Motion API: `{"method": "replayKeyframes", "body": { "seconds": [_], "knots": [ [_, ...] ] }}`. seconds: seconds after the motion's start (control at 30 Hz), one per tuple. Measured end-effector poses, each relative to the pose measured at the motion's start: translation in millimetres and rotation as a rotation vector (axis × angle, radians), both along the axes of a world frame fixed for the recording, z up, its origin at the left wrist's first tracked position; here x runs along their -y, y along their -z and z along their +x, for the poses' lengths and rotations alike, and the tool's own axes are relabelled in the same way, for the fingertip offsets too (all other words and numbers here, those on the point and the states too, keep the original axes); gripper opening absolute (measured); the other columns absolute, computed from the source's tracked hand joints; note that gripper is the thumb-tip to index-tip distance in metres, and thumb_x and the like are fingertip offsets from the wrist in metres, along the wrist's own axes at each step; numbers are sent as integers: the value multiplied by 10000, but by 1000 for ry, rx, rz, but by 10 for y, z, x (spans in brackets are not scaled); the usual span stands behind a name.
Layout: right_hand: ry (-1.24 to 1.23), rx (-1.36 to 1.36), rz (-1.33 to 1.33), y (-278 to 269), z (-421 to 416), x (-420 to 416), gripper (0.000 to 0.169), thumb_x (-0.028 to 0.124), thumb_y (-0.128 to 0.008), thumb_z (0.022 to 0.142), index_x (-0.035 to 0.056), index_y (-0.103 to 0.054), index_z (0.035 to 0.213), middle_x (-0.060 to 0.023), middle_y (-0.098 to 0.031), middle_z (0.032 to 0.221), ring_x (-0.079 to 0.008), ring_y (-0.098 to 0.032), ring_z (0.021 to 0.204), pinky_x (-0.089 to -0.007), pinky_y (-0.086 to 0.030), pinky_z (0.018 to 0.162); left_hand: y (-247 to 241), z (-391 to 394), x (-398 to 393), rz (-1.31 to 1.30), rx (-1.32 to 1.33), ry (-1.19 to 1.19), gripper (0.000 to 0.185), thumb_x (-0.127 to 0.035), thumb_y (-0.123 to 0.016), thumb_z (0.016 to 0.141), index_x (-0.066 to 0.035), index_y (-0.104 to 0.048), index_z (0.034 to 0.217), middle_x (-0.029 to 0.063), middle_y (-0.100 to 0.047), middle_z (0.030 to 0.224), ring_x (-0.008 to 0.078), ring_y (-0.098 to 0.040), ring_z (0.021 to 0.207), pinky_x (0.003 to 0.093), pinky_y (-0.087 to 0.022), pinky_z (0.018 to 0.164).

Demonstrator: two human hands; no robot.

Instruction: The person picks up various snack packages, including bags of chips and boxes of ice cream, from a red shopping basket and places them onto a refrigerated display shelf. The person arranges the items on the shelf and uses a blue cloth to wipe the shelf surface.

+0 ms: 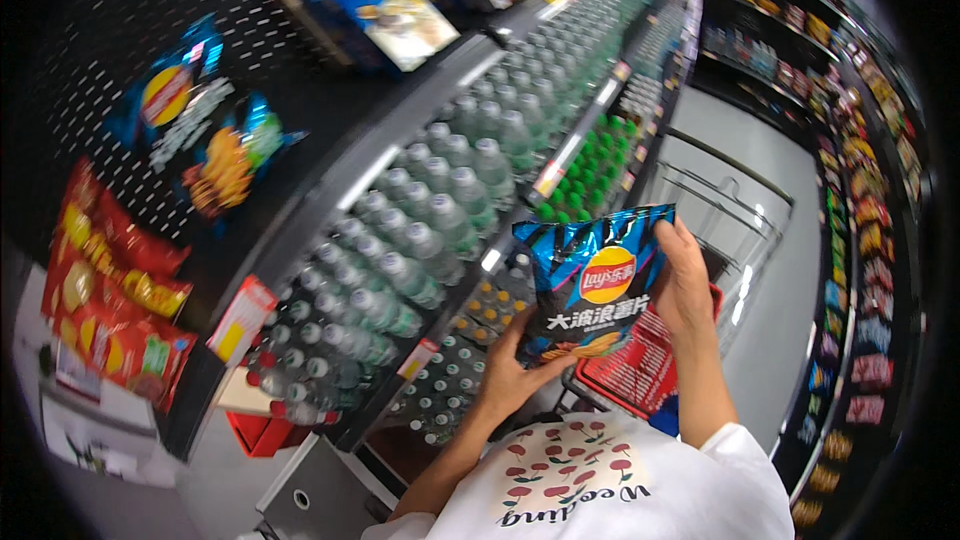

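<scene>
A blue and black Lay's potato chip bag (596,281) is held up in front of my chest, its printed front facing me. My left hand (514,360) grips its lower left corner, thumb across the bottom edge. The upper right side is pinched in my right hand (686,277), with the thumb near the top seam. Below and behind the bag sits a red plastic shopping basket (637,367), partly hidden by the bag and my right arm.
To the left, shelves carry rows of clear bottles (420,225) and green-capped bottles (589,165). Another blue chip bag (169,94), red chip bags (112,300) and blue boxes (367,7) stand on the upper shelf. A wire cart (720,195) is ahead; snack shelves (862,240) line the right.
</scene>
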State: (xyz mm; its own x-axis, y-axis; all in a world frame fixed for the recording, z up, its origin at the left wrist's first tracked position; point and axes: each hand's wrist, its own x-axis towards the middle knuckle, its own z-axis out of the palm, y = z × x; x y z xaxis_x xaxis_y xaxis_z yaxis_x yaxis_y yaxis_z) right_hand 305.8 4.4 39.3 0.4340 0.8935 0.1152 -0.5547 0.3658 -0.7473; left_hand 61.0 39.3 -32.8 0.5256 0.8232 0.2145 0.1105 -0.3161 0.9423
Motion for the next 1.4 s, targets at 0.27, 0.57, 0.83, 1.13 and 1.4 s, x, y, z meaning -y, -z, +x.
{"method": "replayKeyframes", "body": {
  "seconds": [0.27, 0.57, 0.83, 1.13, 1.4],
  "knots": [
    [-295, 602, 106, -102, -392, 3, 1071, 281, -968, 686, -12, -384, 1534, -105, -552, 1419, -220, -521, 1318, -384, -391, 1105, -460, -456, 75, 27, 187, -220, 739, -111, -888, 794, 1, -474, 1395, 117, -650, 1248, 192, -640, 1132, 334, -522, 968],
    [-295, 762, 426, -1128, -816, -630, 786, 108, -895, 778, -16, -492, 1442, -72, -629, 1319, -168, -598, 1212, -357, -453, 1068, -1686, -914, 17, 417, 88, -343, 696, -130, -770, 900, 26, -403, 1471, 162, -597, 1304, 210, -605, 1172, 332, -469, 1015],
    [-298, 732, 763, -2041, -1413, -1453, 729, 119, -858, 838, -43, -471, 1434, -107, -674, 1234, -172, -658, 1097, -326, -536, 963, -2715, -1365, -493, 717, 101, -559, 625, -143, -772, 904, 70, -475, 1411, 143, -644, 1221, 195, -610, 1146, 338, -458, 1035],
    [-380, 864, 654, -1706, -1714, -2218, 736, 172, -831, 878, -61, -435, 1453, -145, -668, 1237, -158, -618, 1133, -332, -515, 991, -2469, -1677, -920, 542, -103, -679, 589, -111, -733, 910, 19, -484, 1428, 132, -658, 1186, 191, -630, 1068, 332, -506, 937],
    [-328, 956, 555, -1661, -1682, -2241, 752, 273, -823, 883, -48, -445, 1450, -204, -655, 1247, -217, -649, 1134, -368, -529, 984, -2462, -1576, -868, 629, -184, -748, 677, -121, -712, 945, 10, -389, 1525, 179, -618, 1295, 218, -620, 1117, 348, -517, 964]
  ]
}}
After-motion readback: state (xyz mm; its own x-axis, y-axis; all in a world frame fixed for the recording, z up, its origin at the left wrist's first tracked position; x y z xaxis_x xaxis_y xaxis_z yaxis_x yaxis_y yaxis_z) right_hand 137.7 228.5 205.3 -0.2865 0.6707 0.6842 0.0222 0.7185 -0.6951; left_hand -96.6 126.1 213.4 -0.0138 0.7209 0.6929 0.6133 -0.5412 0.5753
